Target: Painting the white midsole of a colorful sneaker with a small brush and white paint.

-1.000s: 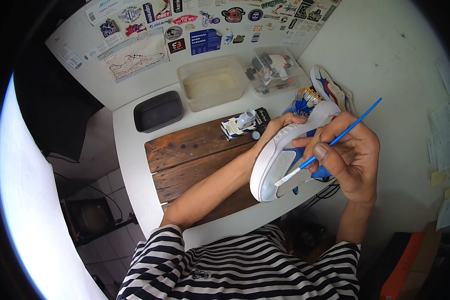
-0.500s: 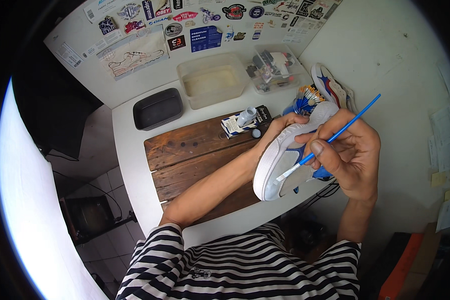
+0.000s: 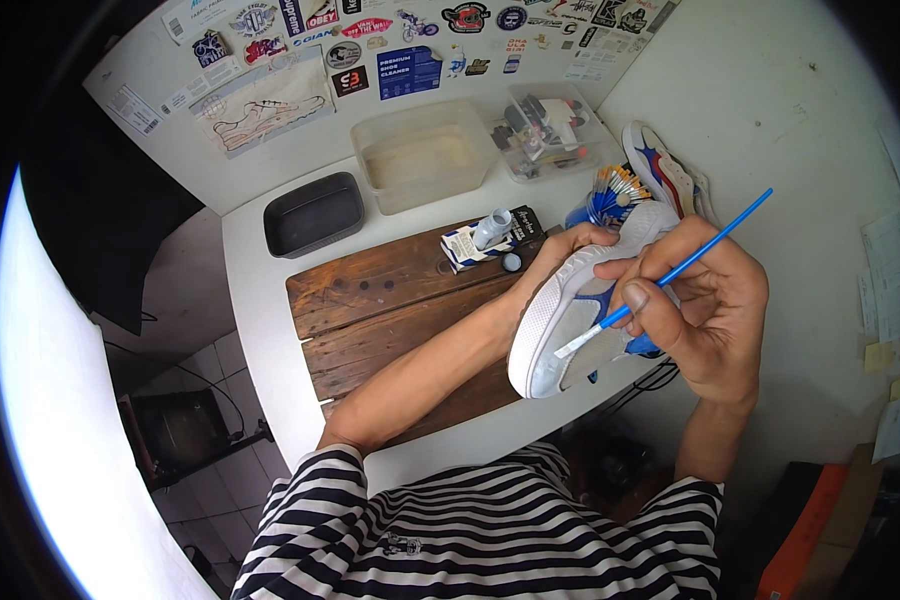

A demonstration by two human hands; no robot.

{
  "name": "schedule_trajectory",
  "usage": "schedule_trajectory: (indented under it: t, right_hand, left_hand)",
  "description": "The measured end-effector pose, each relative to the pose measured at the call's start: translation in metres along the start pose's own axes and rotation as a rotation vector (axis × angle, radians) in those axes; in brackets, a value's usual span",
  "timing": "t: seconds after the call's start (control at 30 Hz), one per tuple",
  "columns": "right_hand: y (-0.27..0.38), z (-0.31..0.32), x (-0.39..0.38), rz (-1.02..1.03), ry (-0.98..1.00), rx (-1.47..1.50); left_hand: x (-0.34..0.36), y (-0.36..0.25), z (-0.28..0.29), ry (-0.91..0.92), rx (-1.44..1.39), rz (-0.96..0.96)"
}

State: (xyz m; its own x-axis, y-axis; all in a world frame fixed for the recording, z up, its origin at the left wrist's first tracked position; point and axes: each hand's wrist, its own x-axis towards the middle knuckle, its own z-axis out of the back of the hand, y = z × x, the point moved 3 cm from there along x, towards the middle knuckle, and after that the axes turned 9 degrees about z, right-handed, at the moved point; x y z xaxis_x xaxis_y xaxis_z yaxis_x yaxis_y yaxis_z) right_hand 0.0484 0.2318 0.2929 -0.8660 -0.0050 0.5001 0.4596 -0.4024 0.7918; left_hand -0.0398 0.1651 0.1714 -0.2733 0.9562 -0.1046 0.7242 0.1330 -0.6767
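Observation:
A white, grey and blue sneaker (image 3: pixel 582 325) is held up above the table's front right edge, tilted with its side toward me. My left hand (image 3: pixel 570 250) grips it from the far side, and the shoe hides part of the fingers. Pinched in my right hand (image 3: pixel 705 300) is a paintbrush (image 3: pixel 715 240) with a blue handle and pale bristles. The bristle tip lies against or just over the shoe's side near the white sole; contact is hard to tell. An uncapped small bottle (image 3: pixel 492 230) stands by a small box, its round cap (image 3: pixel 511 262) beside it.
On the white table (image 3: pixel 255 290) lies a dark wooden board (image 3: pixel 370 310). Behind it stand a black tray (image 3: pixel 315 215), a clear plastic tub (image 3: pixel 420 160) and a clear box of supplies (image 3: pixel 555 135). Beyond my right hand are a cup of brushes (image 3: pixel 610 195) and another sneaker (image 3: pixel 655 160).
The brush and my right hand have shifted slightly to the right, the bristle tip moving a little up the shoe's side. My left hand keeps its hold on the sneaker.

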Motion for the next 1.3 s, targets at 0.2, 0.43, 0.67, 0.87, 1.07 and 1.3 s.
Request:
schedule_trajectory:
  t: [0.2, 0.43, 0.67, 0.87, 1.07, 1.3]
  right_hand:
    - [0.002, -0.006, -0.003, 0.048, 0.062, -0.033]
    - [0.004, -0.001, -0.002, 0.052, 0.011, -0.084]
    - [0.011, 0.001, 0.002, 0.054, 0.144, -0.219]
    - [0.004, -0.005, -0.002, 0.164, 0.068, -0.161]
    - [0.0, 0.005, -0.002, 0.082, 0.004, -0.157]
    - [0.007, -0.005, 0.001, 0.132, 0.125, -0.229]
  left_hand:
    - [0.005, 0.007, 0.006, 0.137, -0.164, 0.104]
    - [0.008, 0.012, 0.006, 0.09, -0.173, 0.123]
    - [0.004, 0.008, 0.005, 0.023, 0.013, 0.044]
    - [0.007, 0.011, 0.006, 0.082, 0.003, 0.042]
    - [0.016, 0.022, 0.014, 0.085, -0.086, 0.144]
    - [0.015, 0.022, 0.019, 0.089, -0.029, 0.096]
